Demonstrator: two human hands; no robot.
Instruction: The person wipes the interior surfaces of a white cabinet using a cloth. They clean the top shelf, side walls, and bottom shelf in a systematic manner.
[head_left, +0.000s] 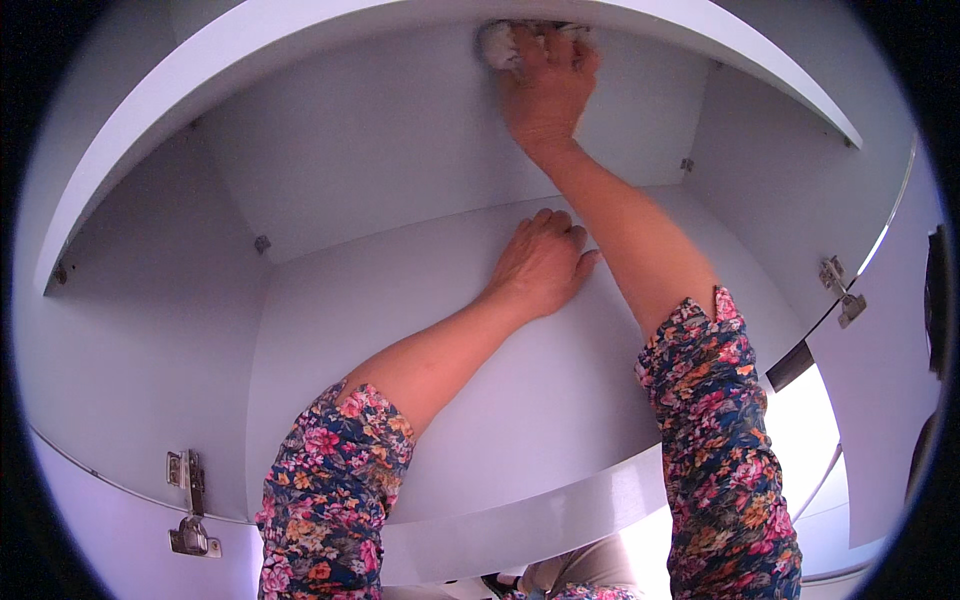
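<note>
High on the back panel (375, 135) of a white cabinet, just under the shelf above, my right hand (551, 90) presses a crumpled whitish cloth (498, 46). Its fingers are curled over the cloth and partly hide it. My left hand (541, 259) rests on the cabinet's bottom board (450, 375), near the back edge, with its fingers bent downward; nothing shows in it, though its palm is hidden. Both forearms reach into the cabinet, in rolled-up floral sleeves.
A white shelf edge (172, 67) curves across the top. Metal hinges join the open doors at the lower left (191, 502) and right (843, 291). Small metal brackets (262, 244) sit in the inner corners. The cabinet's front rail (525, 510) crosses below my arms.
</note>
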